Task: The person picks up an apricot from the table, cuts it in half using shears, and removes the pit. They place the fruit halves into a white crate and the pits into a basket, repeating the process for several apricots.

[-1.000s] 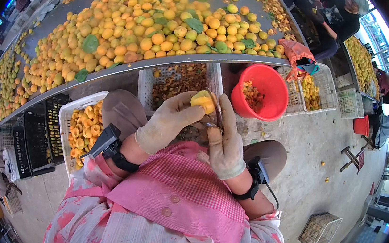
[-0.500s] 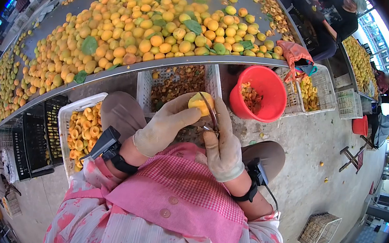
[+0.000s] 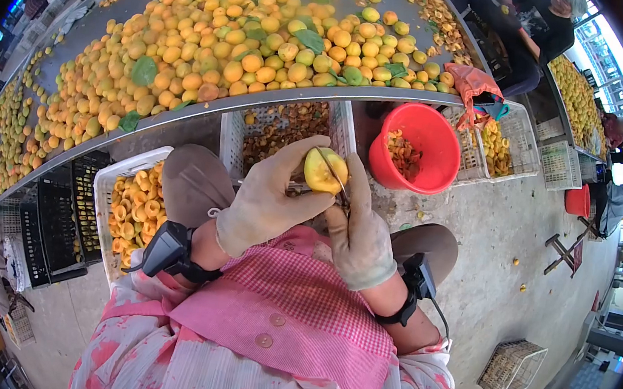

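My left hand (image 3: 272, 194), in a pale glove, is closed round a yellow apricot (image 3: 319, 174) in front of my lap. Against the fruit's right side lies the thin blade of a small knife (image 3: 335, 170), crossing it at a slant. My right hand (image 3: 361, 245), gloved too, grips the knife; the fingers cover its handle. How deep the blade sits in the flesh cannot be made out. Beyond both hands, a white crate (image 3: 344, 133) of brownish fruit scraps stands under the table edge.
Apricots (image 3: 221, 41) with some leaves cover much of the metal table (image 3: 276, 97). A red bucket (image 3: 448, 159) with scraps stands at right, near a crate of yellow fruit (image 3: 497, 149). Halved apricots fill a white crate (image 3: 102, 195) at left. Other people (image 3: 529, 35) sit nearby.
The apricot has turned in my left hand, showing a broader yellow-green face. The knife blade now lies across it more thinly, edge-on to me. My left hand has risen slightly.
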